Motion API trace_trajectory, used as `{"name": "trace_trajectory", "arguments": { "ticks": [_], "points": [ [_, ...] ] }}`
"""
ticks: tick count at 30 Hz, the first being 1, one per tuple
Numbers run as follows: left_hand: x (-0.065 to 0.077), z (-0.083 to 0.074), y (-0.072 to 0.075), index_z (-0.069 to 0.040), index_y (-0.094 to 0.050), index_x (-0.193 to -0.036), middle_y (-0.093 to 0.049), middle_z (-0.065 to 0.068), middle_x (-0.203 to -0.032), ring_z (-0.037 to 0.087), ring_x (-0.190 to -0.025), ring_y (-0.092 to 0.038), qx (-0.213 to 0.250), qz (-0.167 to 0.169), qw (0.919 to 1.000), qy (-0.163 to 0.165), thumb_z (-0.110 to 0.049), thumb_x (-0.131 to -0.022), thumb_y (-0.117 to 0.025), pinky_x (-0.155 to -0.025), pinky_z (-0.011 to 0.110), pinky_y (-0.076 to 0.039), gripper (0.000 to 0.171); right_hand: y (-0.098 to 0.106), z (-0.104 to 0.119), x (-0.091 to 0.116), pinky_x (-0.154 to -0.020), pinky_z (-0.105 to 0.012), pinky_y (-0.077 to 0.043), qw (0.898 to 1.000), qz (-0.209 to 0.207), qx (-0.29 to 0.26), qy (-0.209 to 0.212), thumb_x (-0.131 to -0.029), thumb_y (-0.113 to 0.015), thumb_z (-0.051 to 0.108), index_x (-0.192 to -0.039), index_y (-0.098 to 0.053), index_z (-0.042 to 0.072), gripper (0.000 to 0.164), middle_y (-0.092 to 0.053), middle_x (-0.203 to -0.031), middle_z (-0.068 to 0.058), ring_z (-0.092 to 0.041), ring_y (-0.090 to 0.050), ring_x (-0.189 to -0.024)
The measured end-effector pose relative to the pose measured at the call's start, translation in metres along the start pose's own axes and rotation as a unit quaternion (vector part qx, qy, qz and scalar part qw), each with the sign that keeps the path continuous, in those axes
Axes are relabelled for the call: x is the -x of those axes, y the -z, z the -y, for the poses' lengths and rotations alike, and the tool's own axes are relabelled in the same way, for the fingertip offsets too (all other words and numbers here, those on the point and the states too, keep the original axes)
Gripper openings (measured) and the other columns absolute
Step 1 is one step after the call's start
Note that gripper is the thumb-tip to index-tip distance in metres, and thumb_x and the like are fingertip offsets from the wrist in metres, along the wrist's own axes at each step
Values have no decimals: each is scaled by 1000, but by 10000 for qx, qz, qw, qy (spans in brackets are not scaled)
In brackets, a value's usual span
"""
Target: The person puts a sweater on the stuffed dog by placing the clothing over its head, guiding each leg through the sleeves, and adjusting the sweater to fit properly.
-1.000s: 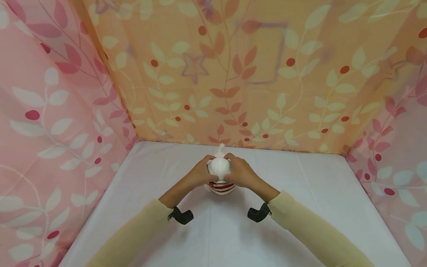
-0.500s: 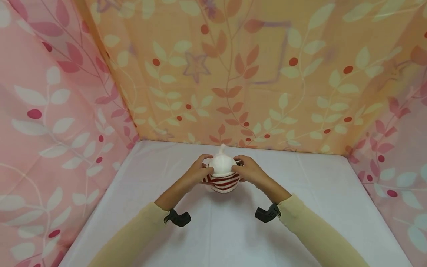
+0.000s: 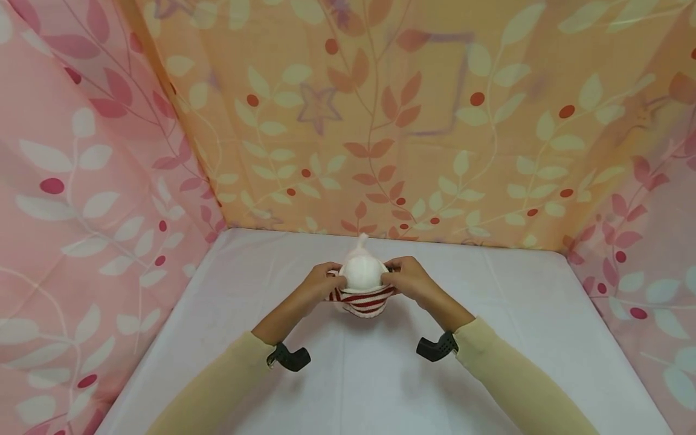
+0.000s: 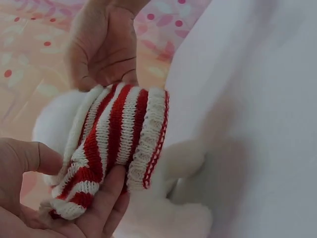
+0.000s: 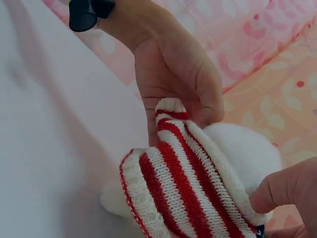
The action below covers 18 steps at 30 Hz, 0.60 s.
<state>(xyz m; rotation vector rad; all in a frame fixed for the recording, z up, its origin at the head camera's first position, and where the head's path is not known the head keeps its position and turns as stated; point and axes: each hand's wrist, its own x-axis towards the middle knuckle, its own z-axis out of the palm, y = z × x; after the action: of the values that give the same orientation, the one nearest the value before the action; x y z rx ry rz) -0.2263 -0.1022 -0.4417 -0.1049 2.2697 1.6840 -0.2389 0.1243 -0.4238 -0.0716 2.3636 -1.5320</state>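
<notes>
In the lower middle of the head frame, a white plush toy (image 3: 363,273) sits between the two hands, wrapped in a red-and-white striped knitted garment (image 3: 367,300). The step in hand appears to be handling the garment at its upper edge, where the toy's rounded white part emerges. The next move probably calls for an even, gentle hold on both sides, since the loose knit could twist or bunch if one side were pulled harder.

The left hand (image 3: 317,284), on the toy's left in the head frame, has its thumb near the upper edge and its fingers around the sleeve, at lower left in the left wrist frame. The right hand (image 3: 411,280), on the opposite side, pinches that same edge, its thumb showing at lower right in the right wrist frame; most of its fingers are hidden. Neither stands wide.

The stubby white limbs (image 4: 184,159) point toward the white surface (image 3: 348,386); whether they touch it, I cannot tell. The striped band lies nearer the lower edge of the head frame than the bare part.
</notes>
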Motion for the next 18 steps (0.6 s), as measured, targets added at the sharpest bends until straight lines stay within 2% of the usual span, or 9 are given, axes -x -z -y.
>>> {"name": "trace_trajectory", "arguments": {
  "ticks": [4,9,13,18],
  "points": [
    [0,4,1,0,-62,-130,-67,15,-112,24,-98,-63,231,2,9996,-183,-6,-83,-63,-75,33,-54,48,-2,-4,-1,-72,-33,-59,9999,-109,-78,95,-85,-64,3,-124,-64,-8,40,-67,-117,-19,-22,-65,-95],
    [-1,11,0,5,-62,-128,-71,17,-110,21,-94,-66,640,26,9971,-420,1,-80,-59,-73,30,-55,48,-2,-10,-3,-72,-35,-59,9987,-87,-501,102,-82,-60,-2,-126,-62,-10,45,-67,-118,-21,-23,-64,-95],
    [-2,16,-2,6,-61,-130,-70,22,-114,23,-95,-67,1046,92,9938,-369,4,-81,-58,-75,31,-56,49,-1,-15,-4,-73,-37,-59,9965,-79,-823,-102,-80,-59,-5,-129,-61,-9,49,-64,-124,-22,-25,-63,-98],
    [-5,20,-2,5,-61,-131,-69,20,-118,21,-96,-66,1430,179,9893,-237,5,-81,-58,-74,30,-56,50,0,-19,-6,-72,-35,-59,9944,-143,-1016,-258,-83,-57,-4,-128,-62,-7,45,-64,-123,-21,-23,-63,-95]
  ]
}}
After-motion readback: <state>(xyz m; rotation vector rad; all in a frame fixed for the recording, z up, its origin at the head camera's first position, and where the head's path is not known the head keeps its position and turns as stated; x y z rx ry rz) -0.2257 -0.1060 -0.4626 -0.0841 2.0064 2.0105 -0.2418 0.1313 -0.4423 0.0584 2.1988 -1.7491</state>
